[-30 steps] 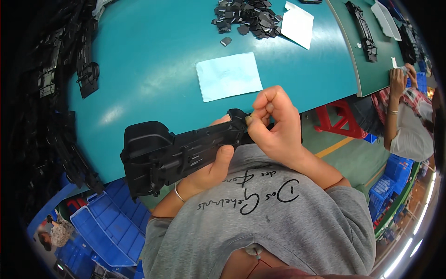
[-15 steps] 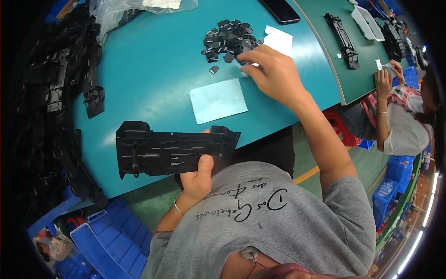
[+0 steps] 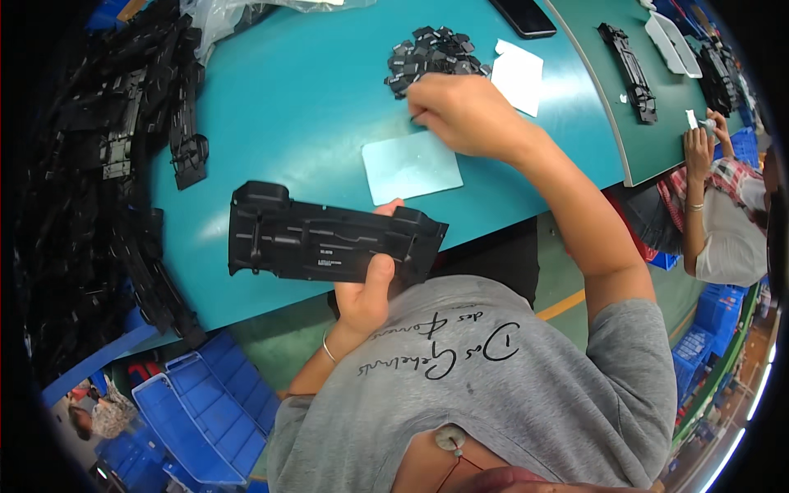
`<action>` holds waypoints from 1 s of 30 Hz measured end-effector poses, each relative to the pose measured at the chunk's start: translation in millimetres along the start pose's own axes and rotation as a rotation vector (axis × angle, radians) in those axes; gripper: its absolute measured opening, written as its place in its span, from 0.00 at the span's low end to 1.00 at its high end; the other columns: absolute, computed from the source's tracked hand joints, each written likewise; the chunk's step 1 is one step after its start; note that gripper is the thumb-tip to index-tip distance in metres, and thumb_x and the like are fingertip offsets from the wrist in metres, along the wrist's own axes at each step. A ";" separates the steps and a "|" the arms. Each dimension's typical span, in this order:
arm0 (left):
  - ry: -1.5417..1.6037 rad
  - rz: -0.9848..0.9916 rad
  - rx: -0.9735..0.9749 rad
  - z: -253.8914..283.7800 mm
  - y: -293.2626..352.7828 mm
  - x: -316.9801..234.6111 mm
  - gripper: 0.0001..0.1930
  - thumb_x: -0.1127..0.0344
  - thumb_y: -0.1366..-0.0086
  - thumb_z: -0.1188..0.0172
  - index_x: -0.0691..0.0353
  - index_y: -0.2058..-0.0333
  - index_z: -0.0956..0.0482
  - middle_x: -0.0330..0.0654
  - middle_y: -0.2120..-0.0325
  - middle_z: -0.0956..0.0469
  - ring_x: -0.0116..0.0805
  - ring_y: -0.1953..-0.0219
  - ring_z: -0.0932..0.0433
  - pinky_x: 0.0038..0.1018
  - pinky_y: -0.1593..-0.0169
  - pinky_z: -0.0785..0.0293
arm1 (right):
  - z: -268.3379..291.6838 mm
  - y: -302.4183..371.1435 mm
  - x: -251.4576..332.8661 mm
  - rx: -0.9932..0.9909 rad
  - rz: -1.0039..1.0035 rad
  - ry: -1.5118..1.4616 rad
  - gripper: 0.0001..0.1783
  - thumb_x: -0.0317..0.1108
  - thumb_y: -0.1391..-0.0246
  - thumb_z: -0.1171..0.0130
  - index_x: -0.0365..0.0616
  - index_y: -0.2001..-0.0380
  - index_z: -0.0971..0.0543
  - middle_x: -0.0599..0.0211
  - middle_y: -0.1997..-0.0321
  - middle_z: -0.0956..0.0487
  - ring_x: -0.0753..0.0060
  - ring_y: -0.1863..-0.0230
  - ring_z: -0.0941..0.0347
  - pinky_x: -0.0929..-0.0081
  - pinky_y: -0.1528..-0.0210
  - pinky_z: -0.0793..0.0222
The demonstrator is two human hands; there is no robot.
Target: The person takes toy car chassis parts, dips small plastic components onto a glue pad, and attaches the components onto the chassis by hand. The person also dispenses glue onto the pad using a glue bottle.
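Landmark: the pale rectangular sheet (image 3: 411,171) on the teal table (image 3: 288,99). Nearer you and left of it, your left hand (image 3: 364,302) grips a long black moulded part (image 3: 308,238), thumb across its face. By the sheet's far right corner, your right hand (image 3: 464,111) hovers, fingers curled in; a dark bit (image 3: 414,121) shows at the fingertips, whether pinched you can't tell. Beyond the sheet: loose heap of small black pieces (image 3: 427,53). Right of that heap, beyond the sheet: white paper (image 3: 518,78), then phone (image 3: 524,16). Well left of the sheet: piled black parts (image 3: 99,164).
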State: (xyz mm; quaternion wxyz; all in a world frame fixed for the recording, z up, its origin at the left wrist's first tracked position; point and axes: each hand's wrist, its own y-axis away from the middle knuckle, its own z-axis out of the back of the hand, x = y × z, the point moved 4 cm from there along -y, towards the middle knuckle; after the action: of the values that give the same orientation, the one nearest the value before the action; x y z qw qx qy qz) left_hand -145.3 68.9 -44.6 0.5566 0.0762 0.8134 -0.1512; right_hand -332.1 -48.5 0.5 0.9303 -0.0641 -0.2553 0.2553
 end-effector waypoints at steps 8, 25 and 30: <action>-0.038 0.074 0.016 -4.9 -3.8 -5.9 0.23 0.70 0.36 0.51 0.73 0.45 0.41 0.56 0.42 0.41 0.37 0.45 0.35 0.33 0.42 0.41 | 36.4 64.0 -9.3 -0.331 -0.312 -0.380 0.05 0.25 0.52 0.43 0.38 0.70 0.21 0.68 0.75 0.22 0.82 0.76 0.30 0.82 0.72 0.33; -0.187 0.172 0.056 -9.8 -6.7 -7.7 0.21 0.70 0.37 0.50 0.73 0.47 0.36 0.55 0.43 0.39 0.40 0.41 0.40 0.34 0.40 0.46 | 1.6 61.4 16.5 -0.234 -0.085 -0.127 0.04 0.27 0.61 0.37 0.44 0.77 0.20 0.70 0.74 0.28 0.66 0.71 0.33 0.71 0.68 0.36; -0.192 0.154 0.036 -9.0 -5.9 -7.3 0.20 0.70 0.38 0.50 0.73 0.48 0.35 0.54 0.44 0.38 0.40 0.42 0.39 0.35 0.40 0.46 | 5.3 60.0 16.5 -0.227 -0.076 -0.079 0.04 0.26 0.62 0.37 0.44 0.77 0.19 0.69 0.74 0.28 0.66 0.71 0.33 0.72 0.68 0.36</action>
State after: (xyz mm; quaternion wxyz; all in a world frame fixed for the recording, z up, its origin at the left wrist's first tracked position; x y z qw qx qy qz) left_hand -152.3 66.6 -33.8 0.6403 0.1338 0.7453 -0.1290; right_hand -349.2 11.5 -2.6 0.9153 -0.1493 -0.3212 0.1917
